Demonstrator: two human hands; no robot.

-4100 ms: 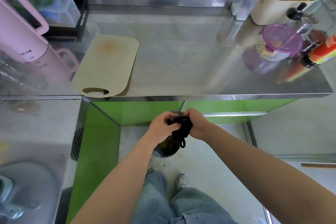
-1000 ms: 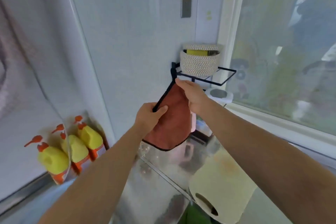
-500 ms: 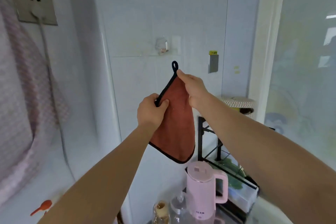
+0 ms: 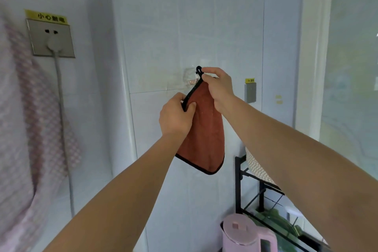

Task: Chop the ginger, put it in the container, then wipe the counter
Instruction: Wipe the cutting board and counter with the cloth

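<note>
— While both bare arms were raised toward the tiled wall, what sat at its left edge?
— Pink checked fabric (image 4: pixel 18 129) hung there. Beside it, a metal socket (image 4: pixel 51 39) held a white plug (image 4: pixel 53 44), with the cable running straight down.
— And the left hand (image 4: pixel 176 116)?
— Its thumb and curled fingers pinched the black-trimmed edge of the rust-brown cloth (image 4: pixel 204 133), partway down the cloth's left side.
— Where was that cloth?
— It hung in front of the middle of the wall, between the two hands, with its bottom corner free. Its black loop (image 4: pixel 198 70) stood right at the clear wall hook (image 4: pixel 192 80). Whether the loop sat over the hook, I couldn't tell.
— The right hand (image 4: pixel 218 90)?
— It pinched the cloth's top just beneath the loop, thumb and forefinger pressed onto it.
— Further right?
— A grey plate (image 4: pixel 250 92) was fixed on the wall. Next came a black rack (image 4: pixel 237 186) carrying a woven basket (image 4: pixel 255 163), and a pink kettle (image 4: pixel 243 235) stood below the rack.
</note>
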